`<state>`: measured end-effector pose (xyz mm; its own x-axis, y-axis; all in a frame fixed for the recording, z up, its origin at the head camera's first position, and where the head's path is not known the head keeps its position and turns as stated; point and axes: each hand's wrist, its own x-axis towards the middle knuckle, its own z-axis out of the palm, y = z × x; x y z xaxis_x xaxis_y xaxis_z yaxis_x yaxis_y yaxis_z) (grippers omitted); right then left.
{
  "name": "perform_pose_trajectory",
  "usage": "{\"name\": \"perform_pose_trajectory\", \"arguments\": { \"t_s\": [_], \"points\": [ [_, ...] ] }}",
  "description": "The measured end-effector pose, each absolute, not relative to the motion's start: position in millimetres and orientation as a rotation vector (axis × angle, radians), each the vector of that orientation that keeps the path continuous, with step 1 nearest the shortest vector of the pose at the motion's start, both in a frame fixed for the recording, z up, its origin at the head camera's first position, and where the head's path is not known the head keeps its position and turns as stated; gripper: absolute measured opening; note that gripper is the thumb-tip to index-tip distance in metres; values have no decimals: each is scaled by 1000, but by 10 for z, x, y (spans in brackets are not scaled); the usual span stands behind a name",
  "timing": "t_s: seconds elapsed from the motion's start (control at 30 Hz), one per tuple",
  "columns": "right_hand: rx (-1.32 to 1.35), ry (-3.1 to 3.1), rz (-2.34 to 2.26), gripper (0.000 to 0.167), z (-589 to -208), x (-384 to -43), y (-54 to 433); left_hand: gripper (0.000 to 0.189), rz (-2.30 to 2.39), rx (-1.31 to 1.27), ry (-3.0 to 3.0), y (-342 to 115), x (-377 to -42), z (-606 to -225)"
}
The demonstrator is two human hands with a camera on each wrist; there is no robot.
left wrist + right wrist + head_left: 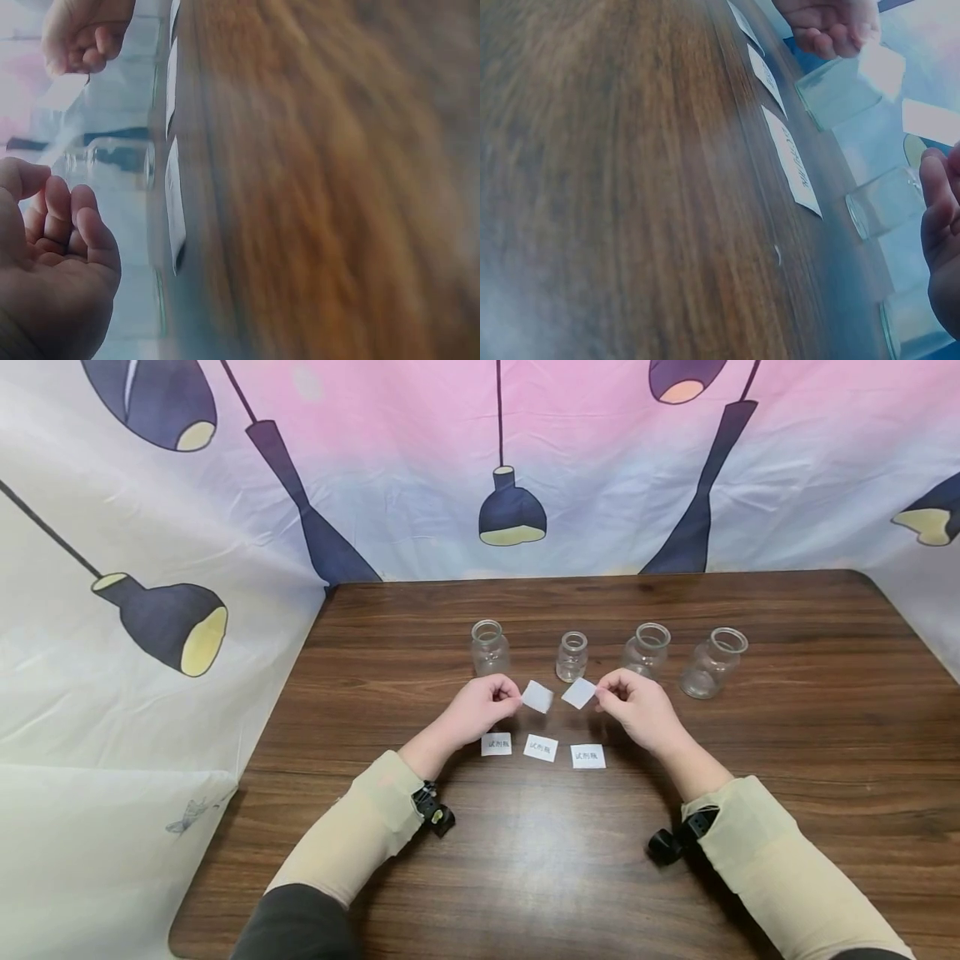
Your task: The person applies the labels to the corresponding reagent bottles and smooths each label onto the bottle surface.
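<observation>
My left hand [483,706] pinches a small white paper label [537,697] by its left corner. A second white label [580,693] is held by its right corner between the thumb and fingertips of my right hand [637,708]. Both labels hang above the table, apart from each other, their visible faces blank in the head view. On the table below lie three printed labels: a left one [496,744], a middle one [541,748] and a right one [588,757]. Just behind the held labels stands a small clear glass jar [572,658].
Three larger open glass jars stand in the same row: one [491,650] behind my left hand, one [646,650] partly hidden behind my right hand, and one [712,664] farther right. The brown wooden table [555,860] meets a printed curtain [420,485] at its back edge.
</observation>
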<state>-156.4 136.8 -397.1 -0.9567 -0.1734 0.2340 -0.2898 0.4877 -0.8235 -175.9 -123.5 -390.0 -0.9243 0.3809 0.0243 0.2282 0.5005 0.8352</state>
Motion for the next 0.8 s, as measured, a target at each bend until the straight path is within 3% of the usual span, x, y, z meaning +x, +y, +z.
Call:
{"name": "perform_pose_trajectory", "arguments": {
  "t_s": [0.8],
  "points": [
    [441, -2546, 1596, 4, -3964, -1616, 1271, 4, 1492, 305, 2605, -1799, -1703, -3969]
  ]
}}
